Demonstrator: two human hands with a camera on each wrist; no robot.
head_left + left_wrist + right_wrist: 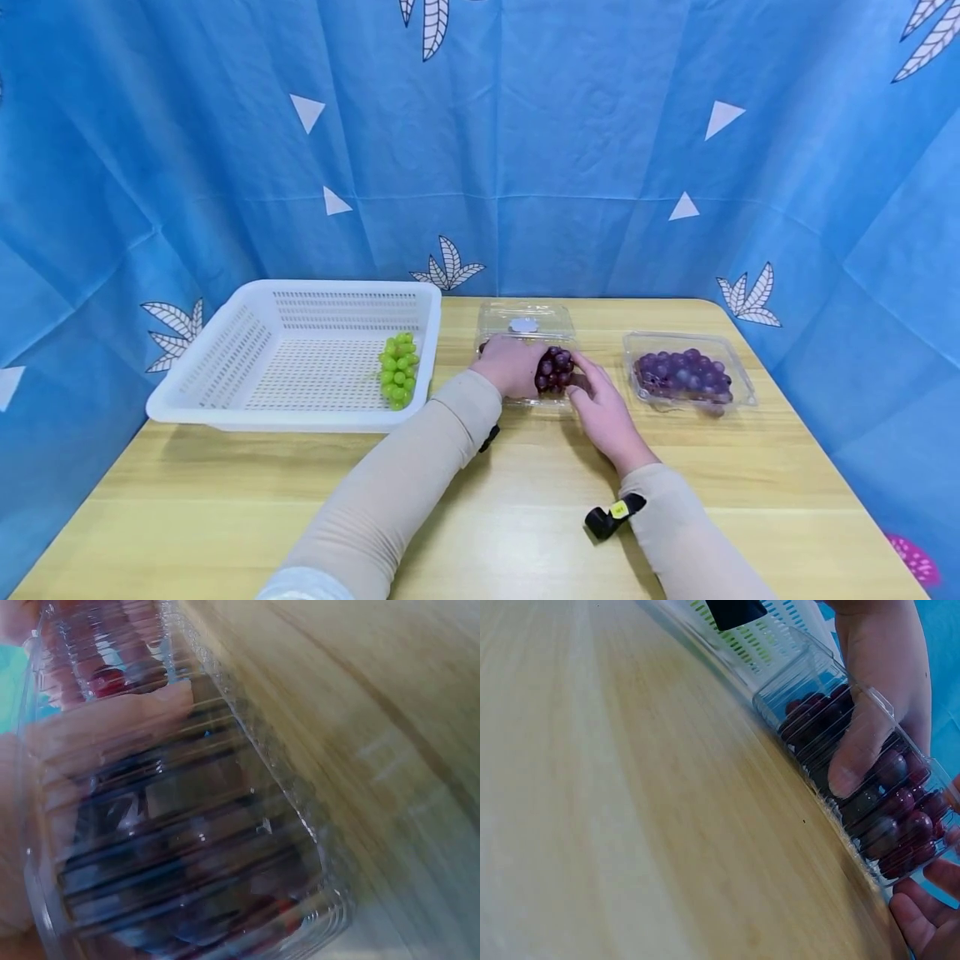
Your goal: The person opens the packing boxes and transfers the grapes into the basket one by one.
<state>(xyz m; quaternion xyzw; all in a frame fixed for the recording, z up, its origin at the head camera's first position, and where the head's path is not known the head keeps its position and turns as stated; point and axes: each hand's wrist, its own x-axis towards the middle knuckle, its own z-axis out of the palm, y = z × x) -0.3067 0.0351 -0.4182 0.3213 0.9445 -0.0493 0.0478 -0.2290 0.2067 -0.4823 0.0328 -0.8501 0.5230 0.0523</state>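
Observation:
A bunch of dark purple grapes (553, 371) lies in an open clear plastic box (787, 679). My left hand (512, 367) reaches down into this box from above and grips the bunch, its thumb (847, 769) showing through the near wall in the right wrist view. In the left wrist view, the ribbed box wall overlaps the thumb (127, 720) and the blurred grapes (187, 855). At the right end of the same box, my right hand (606, 417) holds the edge, its fingers (922, 911) bent close against the end wall. The box's raised lid (525, 312) stands behind.
A white perforated basket (300, 421) stands at the left, with a bunch of green grapes (398, 371) at its right side. To the right is another clear box (742, 379) of purple grapes (682, 375). Behind the wooden table (525, 508) hangs a blue curtain (570, 158).

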